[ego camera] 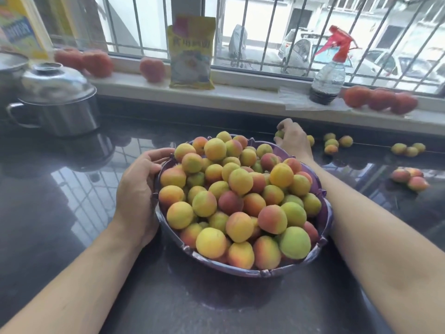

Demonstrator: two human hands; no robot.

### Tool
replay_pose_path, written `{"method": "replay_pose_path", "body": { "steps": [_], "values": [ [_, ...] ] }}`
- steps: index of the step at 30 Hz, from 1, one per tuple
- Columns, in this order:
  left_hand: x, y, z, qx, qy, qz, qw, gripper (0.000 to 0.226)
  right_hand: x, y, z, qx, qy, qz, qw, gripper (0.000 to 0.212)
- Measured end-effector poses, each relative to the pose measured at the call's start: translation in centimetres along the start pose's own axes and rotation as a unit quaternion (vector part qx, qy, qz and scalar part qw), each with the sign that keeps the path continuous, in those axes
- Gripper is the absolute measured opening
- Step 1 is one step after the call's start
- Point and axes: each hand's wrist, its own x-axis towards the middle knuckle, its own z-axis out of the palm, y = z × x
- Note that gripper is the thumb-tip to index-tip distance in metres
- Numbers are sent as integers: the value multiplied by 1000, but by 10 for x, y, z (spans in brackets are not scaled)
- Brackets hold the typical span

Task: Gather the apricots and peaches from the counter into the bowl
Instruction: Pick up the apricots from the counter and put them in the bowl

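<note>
Box: one yellow box at the far left, cut off by the frame edge, its print too blurred to read.
Pots: one lidded steel pot on the dark counter; the rim of a second vessel behind it is cut off at the left.
Sill fruit, left: three red-orange fruits on the window sill, all blurred; two sit together, one apart beside the pouch.
Left hand: one left hand, fingers curled round the bowl's left rim, holding it.
Pouch: one yellow pouch standing upright on the sill; lettering unreadable.
Bowl: one purple bowl at centre, heaped above its rim with yellow, green and red-blushed apricots and peaches; too many overlap to count, and the lower layers are hidden.
Right hand: one right hand beyond the bowl's far rim, fingertips pinching one small green fruit at counter level; the palm side is hidden.
Spray bottle: one clear bottle with a red trigger head, dark liquid at its base, on the sill.
Loose fruit, counter: one partly hidden behind the right hand, four in a cluster near it, three in a row farther right, three redder ones nearer the viewer.
Sill fruit, right: three or four red fruits, blurred together.
</note>
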Motion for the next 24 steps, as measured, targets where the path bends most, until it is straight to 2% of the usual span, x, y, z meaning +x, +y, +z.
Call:
{"method": "replay_pose_path", "body": {
  "steps": [5,8,10,13,16,19,22,24],
  "values": [
    [-1,2,4,-9,4,-12,1000,47,2,2,-3,41,-9,-24,999,30],
    [-2,2,4,-1,6,-10,1000,42,1,4,-10,57,-10,-8,998,26],
    [-1,3,4,4,7,-7,1000,38,-7,4,-25,113,-25,29,993,21],
    [-4,4,7,24,15,2,1000,40,-23,-12,-67,259,-66,78,960,16],
    [-10,7,11,35,25,5,999,40,-49,-61,-125,358,-141,49,922,19],
    [-14,11,13,42,32,4,999,41,-84,-127,-167,284,-240,-55,927,27],
    [-15,13,13,48,32,1,998,39,-114,-181,-166,138,-271,-160,939,29],
    [-13,12,12,48,33,-3,998,39,-126,-202,-150,72,-281,-191,938,25]
  ]
}}
